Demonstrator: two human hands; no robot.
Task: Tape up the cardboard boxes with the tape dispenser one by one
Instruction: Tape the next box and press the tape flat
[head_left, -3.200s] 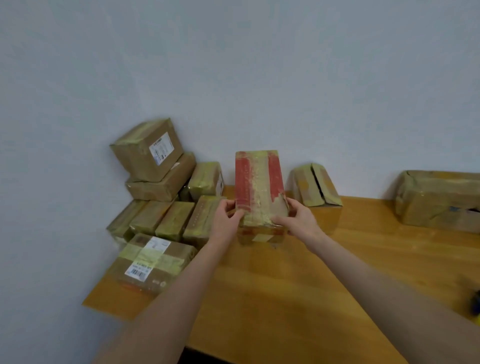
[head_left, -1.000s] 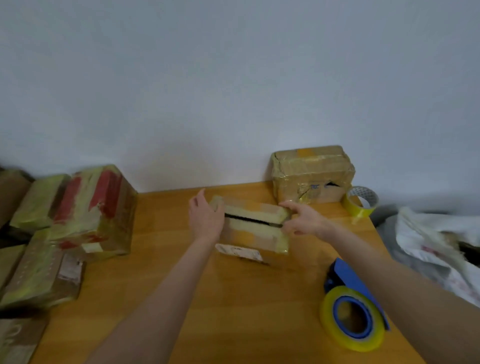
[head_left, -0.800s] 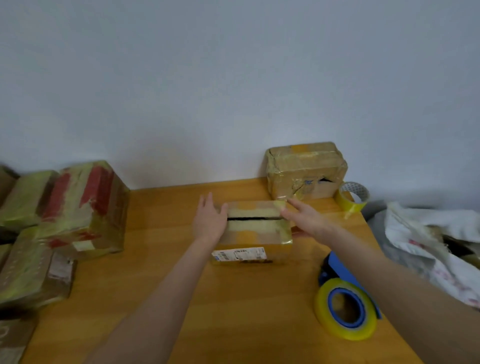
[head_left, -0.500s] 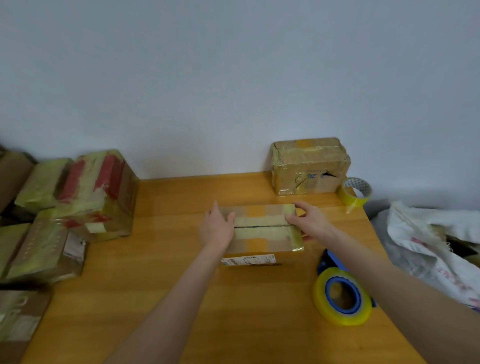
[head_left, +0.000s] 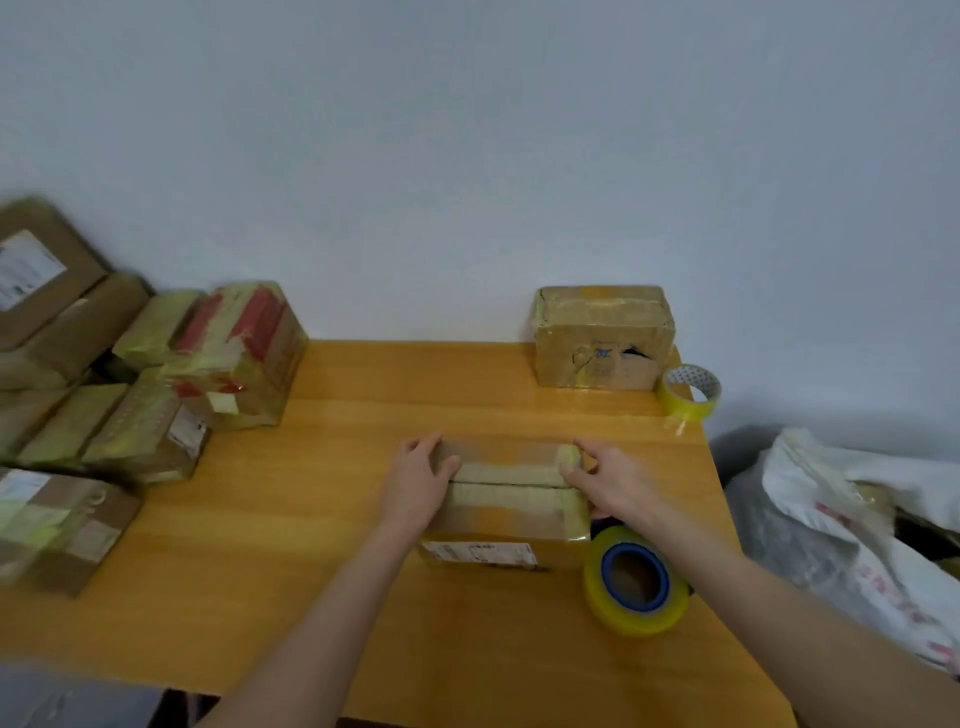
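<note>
The box (head_left: 506, 493) sat near the middle of the table (head_left: 311, 597), its long seam facing up with a dark slit between the 2 top flaps. The left hand (head_left: 418, 483) cupped the left end, fingers curled over the far edge and thumb on top. The right hand (head_left: 613, 480) held the right end more lightly, thumb on the flap and forefinger round the far corner; motion blur hid the other fingers.

It looked small and light, probably an easy lift for 1 hand. The cardboard was stiff at the edges, but the flaps would likely give if pressed in the middle. Old glossy tape covered most of the top, so that surface might be slick; the bare corners and short ends seemed the safer places to hold. A white paper label ran along the near side.

The tape dispenser (head_left: 636, 579) lay just beside the box's near right corner, a fat yellow roll on a blue core. A spare roll (head_left: 688, 392) stood near the table's far right edge, next to a dented, torn second box (head_left: 602, 338). A pile of boxes (head_left: 156, 395) crowded the left side.
</note>
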